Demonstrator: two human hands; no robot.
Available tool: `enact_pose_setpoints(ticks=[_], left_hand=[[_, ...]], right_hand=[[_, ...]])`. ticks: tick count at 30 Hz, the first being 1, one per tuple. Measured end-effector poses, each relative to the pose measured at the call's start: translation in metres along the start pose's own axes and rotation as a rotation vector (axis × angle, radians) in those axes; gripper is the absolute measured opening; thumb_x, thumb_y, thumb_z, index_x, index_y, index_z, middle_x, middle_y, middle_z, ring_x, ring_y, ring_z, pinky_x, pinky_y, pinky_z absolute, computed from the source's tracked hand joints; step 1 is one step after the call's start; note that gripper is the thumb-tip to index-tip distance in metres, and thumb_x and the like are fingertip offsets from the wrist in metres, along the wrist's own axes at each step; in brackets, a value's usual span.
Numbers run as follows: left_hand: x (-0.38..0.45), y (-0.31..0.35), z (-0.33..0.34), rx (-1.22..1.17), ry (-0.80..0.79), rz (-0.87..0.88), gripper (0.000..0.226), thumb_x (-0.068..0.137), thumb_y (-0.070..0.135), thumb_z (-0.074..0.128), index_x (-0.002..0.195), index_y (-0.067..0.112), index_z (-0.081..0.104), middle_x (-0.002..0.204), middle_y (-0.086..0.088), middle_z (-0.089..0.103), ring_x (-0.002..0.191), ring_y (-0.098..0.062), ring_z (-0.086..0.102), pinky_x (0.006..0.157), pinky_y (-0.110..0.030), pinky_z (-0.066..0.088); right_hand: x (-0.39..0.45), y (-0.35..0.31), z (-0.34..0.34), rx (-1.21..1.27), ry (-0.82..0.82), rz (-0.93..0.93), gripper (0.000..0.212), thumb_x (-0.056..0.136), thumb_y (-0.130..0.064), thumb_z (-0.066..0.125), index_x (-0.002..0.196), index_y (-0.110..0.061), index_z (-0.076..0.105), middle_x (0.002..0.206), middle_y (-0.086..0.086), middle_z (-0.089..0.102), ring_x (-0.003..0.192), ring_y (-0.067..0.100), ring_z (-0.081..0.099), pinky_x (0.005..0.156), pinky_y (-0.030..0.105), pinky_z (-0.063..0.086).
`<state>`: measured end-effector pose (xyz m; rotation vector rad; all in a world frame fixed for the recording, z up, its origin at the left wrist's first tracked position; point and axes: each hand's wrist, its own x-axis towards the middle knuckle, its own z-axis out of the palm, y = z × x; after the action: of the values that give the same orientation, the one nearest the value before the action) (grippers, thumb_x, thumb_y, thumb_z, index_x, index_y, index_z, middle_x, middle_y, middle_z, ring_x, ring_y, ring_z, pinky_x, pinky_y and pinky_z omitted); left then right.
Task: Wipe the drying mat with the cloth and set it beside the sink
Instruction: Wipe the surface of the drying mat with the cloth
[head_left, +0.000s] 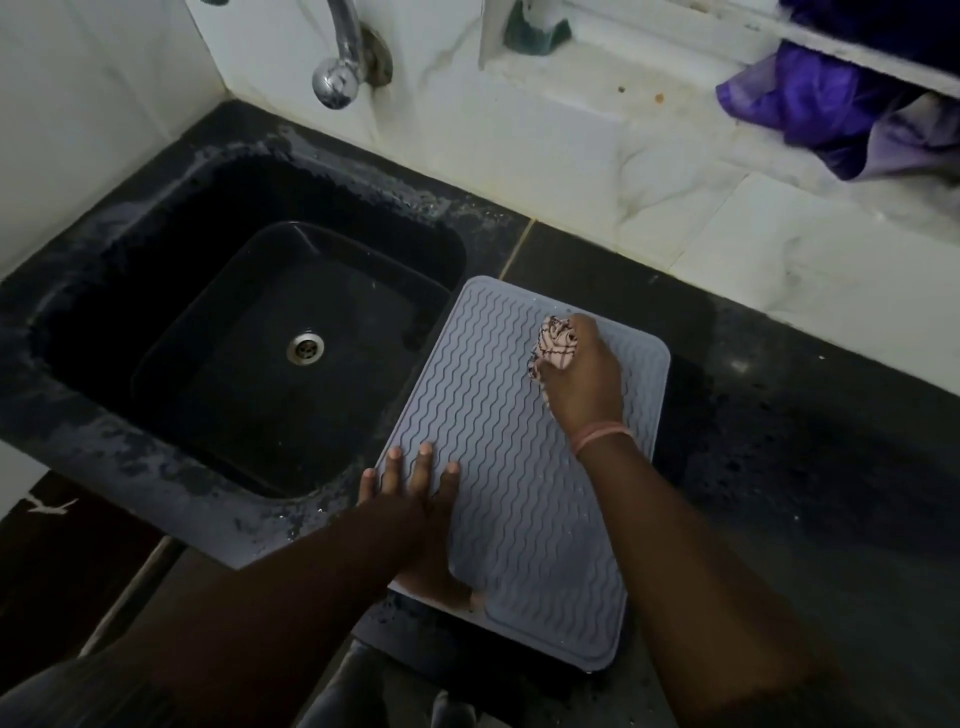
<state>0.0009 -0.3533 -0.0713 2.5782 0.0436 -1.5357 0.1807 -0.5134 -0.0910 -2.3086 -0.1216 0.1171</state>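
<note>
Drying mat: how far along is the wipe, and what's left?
Done: the drying mat already lies flat on the counter beside the sink. In hand: the right hand presses the bunched cloth near the mat's far edge while the left hand steadies its near-left side. Left: wiping the remaining surface; I can't tell how much is clean.

The drying mat (524, 467) looks like matt grey silicone, ridged in wavy lines. The cloth (555, 347) is soft patterned fabric, bunched. The sink (249, 332) is glossy black, possibly ceramic; the tap (340, 57) is polished metal.
</note>
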Motion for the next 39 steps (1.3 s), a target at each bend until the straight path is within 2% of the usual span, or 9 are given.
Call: enact_pose_setpoints(ticks=[5,7,9,10,17,21,28,32,39], left_hand=[[0.001,0.0,0.031,-0.087,0.243,0.058,0.12,0.085,0.087,0.041,0.147,0.028,-0.043,0.145,-0.012,-0.061,0.129,-0.042,-0.059,0.114,-0.063,-0.028],[0.008,0.0,0.046,-0.098,0.534,0.052,0.103,0.089,0.08,0.035,0.165,0.023,-0.007,0.166,-0.019,-0.028,0.148,-0.044,-0.033,0.12,-0.062,-0.01],[0.014,-0.004,0.055,-0.125,0.66,0.072,0.089,0.089,0.074,0.037,0.156,0.016,0.041,0.166,-0.025,0.024,0.151,-0.048,0.014,0.114,-0.063,0.012],[0.016,-0.006,0.056,-0.111,0.695,0.083,0.084,0.089,0.071,0.038,0.151,0.016,0.048,0.161,-0.024,0.034,0.147,-0.049,0.023,0.113,-0.063,0.015],[0.023,-0.01,0.065,-0.038,0.73,0.12,0.083,0.088,0.069,0.041,0.151,0.017,0.045,0.162,-0.024,0.033,0.148,-0.05,0.022,0.116,-0.061,0.008],[0.024,-0.006,0.056,-0.024,0.748,0.087,0.078,0.087,0.07,0.043,0.145,0.019,0.053,0.158,-0.023,0.039,0.142,-0.049,0.029,0.112,-0.063,0.017],[0.037,0.016,-0.021,-0.248,1.024,0.128,0.049,0.1,0.04,0.048,0.141,0.015,0.051,0.149,-0.012,0.048,0.138,-0.034,0.043,0.112,-0.052,0.033],[0.063,0.022,-0.05,-0.243,1.007,0.101,0.054,0.103,0.034,0.035,0.152,0.014,0.042,0.162,-0.014,0.037,0.153,-0.035,0.025,0.125,-0.052,0.023],[0.078,0.016,-0.034,-0.266,1.023,0.028,0.072,0.101,0.046,0.006,0.164,0.013,0.019,0.171,-0.01,0.015,0.16,-0.025,0.002,0.13,-0.047,0.009]], right_hand=[[-0.042,-0.009,0.013,0.069,-0.036,0.008,0.058,0.086,-0.017,0.08,0.136,-0.025,0.051,0.134,-0.004,0.062,0.123,0.013,0.059,0.108,0.039,0.051],[-0.06,-0.01,0.017,0.036,-0.027,-0.006,0.058,0.087,-0.019,0.079,0.137,-0.024,0.051,0.136,-0.003,0.061,0.126,0.012,0.057,0.11,0.041,0.049],[-0.068,-0.009,0.021,0.0,-0.01,-0.021,0.061,0.089,-0.021,0.077,0.142,-0.02,0.049,0.139,0.001,0.059,0.128,0.014,0.056,0.113,0.041,0.047],[-0.068,-0.008,0.02,-0.013,-0.013,-0.027,0.06,0.09,-0.021,0.076,0.143,-0.018,0.049,0.139,0.002,0.059,0.128,0.015,0.056,0.113,0.039,0.046],[-0.006,-0.014,0.01,-0.082,0.045,0.022,0.048,0.093,-0.021,0.074,0.136,-0.015,0.054,0.125,0.005,0.066,0.116,0.017,0.062,0.103,0.032,0.049],[0.008,-0.016,0.009,0.04,0.084,0.124,0.044,0.092,-0.015,0.072,0.133,-0.018,0.055,0.119,0.0,0.069,0.109,0.014,0.065,0.101,0.039,0.055],[-0.071,-0.021,-0.033,0.211,-0.009,0.147,0.044,0.086,-0.02,0.083,0.122,-0.032,0.06,0.112,-0.02,0.069,0.103,-0.006,0.064,0.09,0.012,0.048],[-0.105,-0.003,-0.03,0.147,-0.229,0.008,0.035,0.088,-0.016,0.08,0.115,-0.033,0.066,0.111,-0.023,0.07,0.106,-0.008,0.064,0.094,0.012,0.047],[-0.098,0.021,-0.004,-0.078,-0.274,-0.135,0.053,0.095,-0.035,0.072,0.144,-0.024,0.053,0.139,0.0,0.058,0.127,0.01,0.054,0.106,0.005,0.028]])
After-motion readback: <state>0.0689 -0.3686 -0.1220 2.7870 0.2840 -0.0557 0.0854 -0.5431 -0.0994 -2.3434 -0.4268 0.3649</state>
